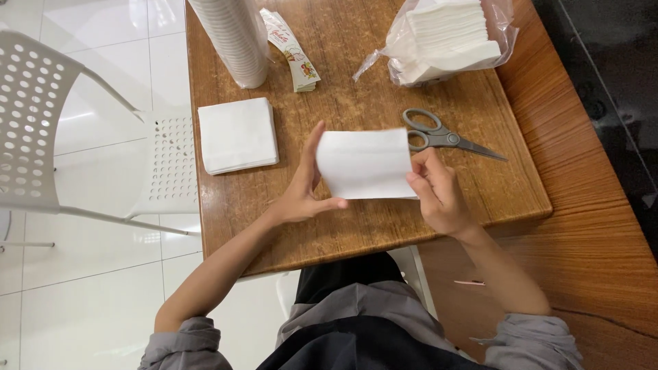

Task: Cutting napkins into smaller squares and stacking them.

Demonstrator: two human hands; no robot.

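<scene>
Both my hands hold one white paper napkin [363, 163] above the wooden table [356, 226]. My left hand [301, 188] pinches its left edge, thumb under the lower corner. Its right edge is gripped by my right hand [435, 192]. The napkin looks slightly curved, as if partly folded. A flat stack of white napkins [237, 134] lies on the table to the left of my left hand. Grey-handled scissors [439, 136] lie just behind my right hand, blades pointing right.
A tall stack of white paper cups [236, 41] stands at the back left, with a strip of printed sachets [293, 51] beside it. A clear plastic bag of napkins [445, 38] sits at the back right. A white perforated chair [62, 123] stands left of the table.
</scene>
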